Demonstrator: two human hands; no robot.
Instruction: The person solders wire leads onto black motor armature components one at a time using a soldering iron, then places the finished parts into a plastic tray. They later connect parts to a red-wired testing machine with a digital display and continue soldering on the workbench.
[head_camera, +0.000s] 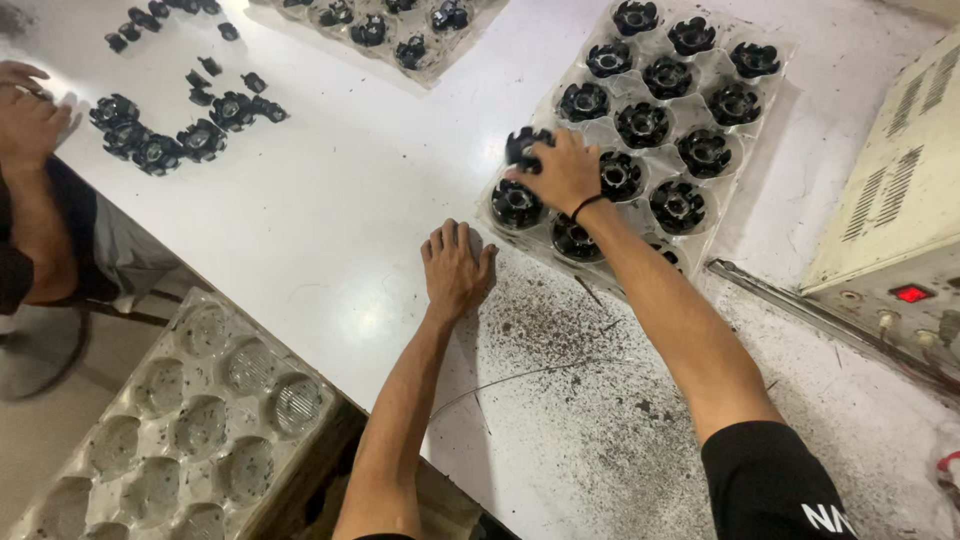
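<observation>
Near edge, below the table: empty clear tray (190, 420), well apart from the work. L hand (455, 268) lies flat, fingers released, on the white table (330, 220), just beside the near-left corner of the filled clear tray (775, 95). R hand (562, 172), the nearer hand to the parts, is clenched on a black round part (524, 146) over that tray's left edge. Far left of tray: loose black parts (160, 135) and another person's hand (28, 115).

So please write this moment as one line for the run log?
right hand: grips black part over clear tray | left hand: flat on white table | co-worker's hand: far left
</observation>
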